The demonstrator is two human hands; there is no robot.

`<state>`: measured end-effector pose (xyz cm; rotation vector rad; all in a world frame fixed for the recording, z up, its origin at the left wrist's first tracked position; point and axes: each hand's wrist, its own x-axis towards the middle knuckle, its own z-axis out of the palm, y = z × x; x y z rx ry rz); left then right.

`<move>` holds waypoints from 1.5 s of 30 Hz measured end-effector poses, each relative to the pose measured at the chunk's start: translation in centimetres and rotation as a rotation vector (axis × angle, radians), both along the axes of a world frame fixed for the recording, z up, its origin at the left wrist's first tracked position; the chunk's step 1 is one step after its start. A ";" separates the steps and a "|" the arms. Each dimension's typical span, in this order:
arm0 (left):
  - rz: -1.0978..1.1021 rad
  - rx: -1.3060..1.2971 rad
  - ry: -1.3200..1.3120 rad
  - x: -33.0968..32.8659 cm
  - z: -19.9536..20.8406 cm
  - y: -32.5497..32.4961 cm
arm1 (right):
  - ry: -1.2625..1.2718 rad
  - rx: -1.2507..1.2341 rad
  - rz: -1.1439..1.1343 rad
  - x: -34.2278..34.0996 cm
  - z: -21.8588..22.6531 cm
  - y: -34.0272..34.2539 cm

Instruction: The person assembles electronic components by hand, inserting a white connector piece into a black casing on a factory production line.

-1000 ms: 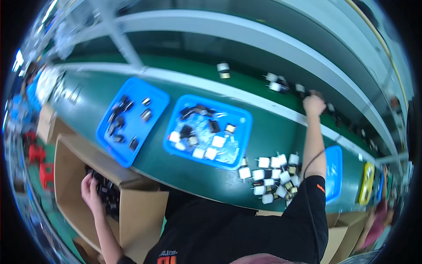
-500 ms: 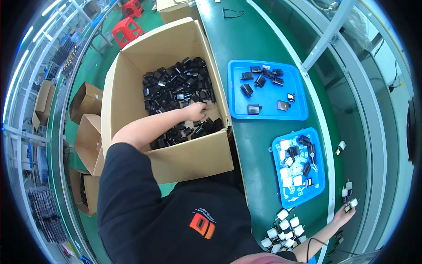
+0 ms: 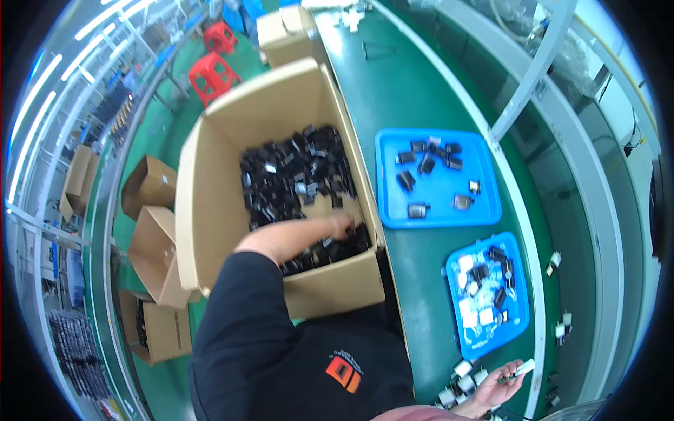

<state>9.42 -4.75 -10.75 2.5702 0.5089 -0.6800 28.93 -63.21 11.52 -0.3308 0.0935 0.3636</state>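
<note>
My left hand [image 3: 342, 226] is down inside a big cardboard box [image 3: 309, 291], over a heap of small black block-like housings [image 3: 295, 168]. Motion smears its fingers, so whether it grips one cannot be told. At the lower right my right hand [image 3: 500, 384] pinches a small white-and-black part [image 3: 521, 369], its white end pointing outward. Just left of that hand, a pile of similar white-and-black parts [image 3: 463, 382] lies on the green bench [image 3: 418, 295]. Part of this pile is hidden behind the hand and forearm.
A blue tray [image 3: 439, 220] holds several black housings. Nearer, a smaller blue tray [image 3: 484, 349] contains black housings, white pieces and clear discs. A few white-and-black parts [image 3: 554, 263] stand beyond the pale rail. Other cardboard boxes [image 3: 158, 245] and red stools [image 3: 213, 76] are at left.
My left hand has shifted toward the near right corner of the box. My right hand has come back over the rail to the pile, still holding a white-and-black part. The view has shifted.
</note>
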 end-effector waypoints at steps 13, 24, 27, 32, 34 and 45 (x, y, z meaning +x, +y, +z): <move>0.465 -0.157 -0.606 -3.3 23.5 -2.6 | -0.158 -0.242 -0.175 -3.0 -0.7 7.2; -0.022 -0.489 -0.907 3.7 36.6 -15.6 | -0.307 -0.172 0.196 -4.5 3.1 13.0; -0.182 -0.555 -0.796 6.1 36.0 -19.0 | -0.399 -0.264 0.216 -4.8 5.9 13.5; -0.339 -0.733 -0.686 9.0 35.3 -23.6 | -0.721 -0.819 0.057 -5.2 9.3 12.1; -0.472 -0.664 -0.704 9.7 35.1 -24.7 | -0.862 -0.990 -0.020 -5.0 9.8 11.4; -0.384 -0.598 -0.782 10.9 33.0 -25.9 | -0.741 -1.070 -0.052 -4.9 7.6 12.1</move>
